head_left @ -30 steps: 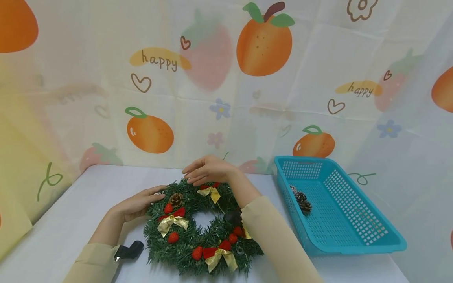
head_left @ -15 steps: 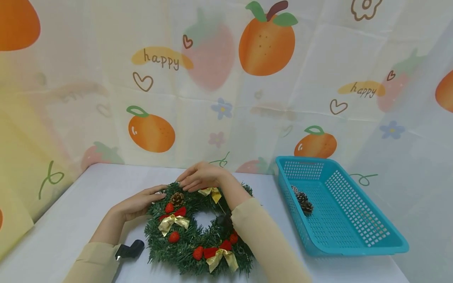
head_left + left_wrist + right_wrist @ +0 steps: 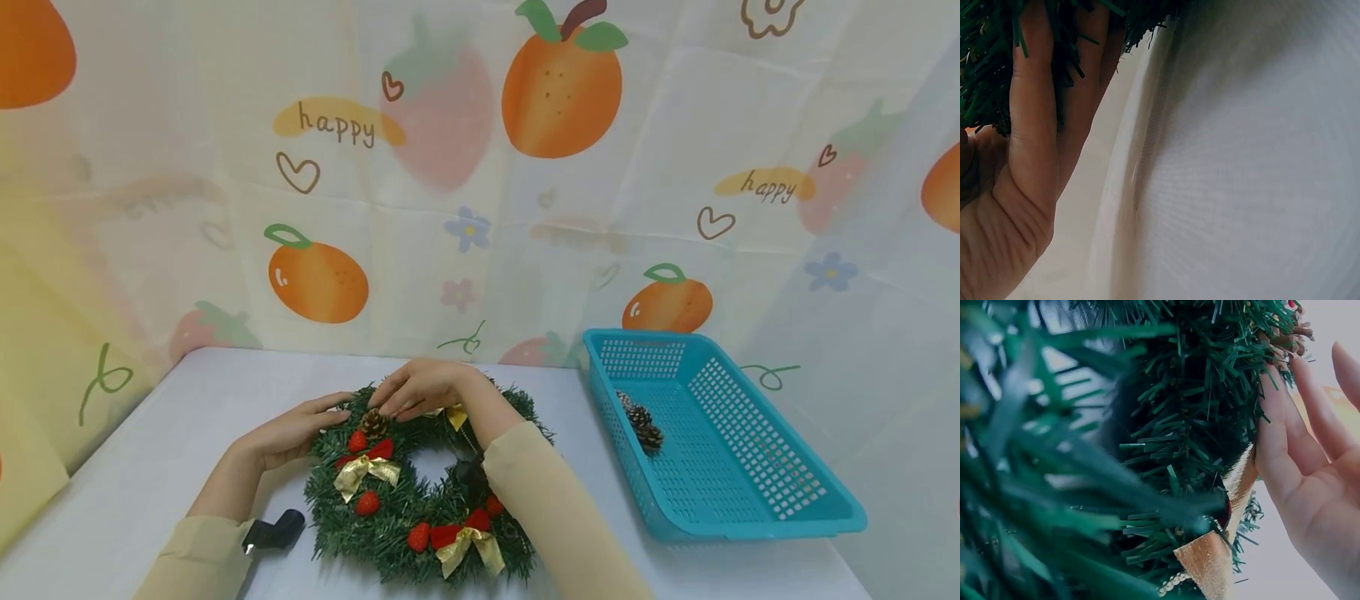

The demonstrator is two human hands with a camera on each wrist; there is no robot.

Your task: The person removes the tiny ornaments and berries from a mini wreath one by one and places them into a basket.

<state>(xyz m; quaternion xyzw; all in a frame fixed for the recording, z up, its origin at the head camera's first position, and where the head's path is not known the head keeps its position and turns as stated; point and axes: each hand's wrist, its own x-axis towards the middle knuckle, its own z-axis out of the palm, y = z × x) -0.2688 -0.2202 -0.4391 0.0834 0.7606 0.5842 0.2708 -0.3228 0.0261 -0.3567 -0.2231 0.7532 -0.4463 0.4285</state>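
Observation:
A green Christmas wreath lies on the white table, trimmed with red berries and gold-and-red bows. My left hand holds its upper left edge; in the left wrist view several fingers lie among the green needles. Above the wreath's far side, my right hand reaches over with loosely bent fingers near a brown pine cone. The right wrist view has that hand's fingertips touching the needles just below the pine cone, beside a gold bow.
On the right stands a blue-green plastic basket with several pine cones along its left wall. A fruit-print curtain hangs behind the table. A black strap piece sits by the left sleeve.
My right hand has come down and slightly left, from above the wreath's far edge to the pine cone on it. The left hand has stayed at the wreath's edge.

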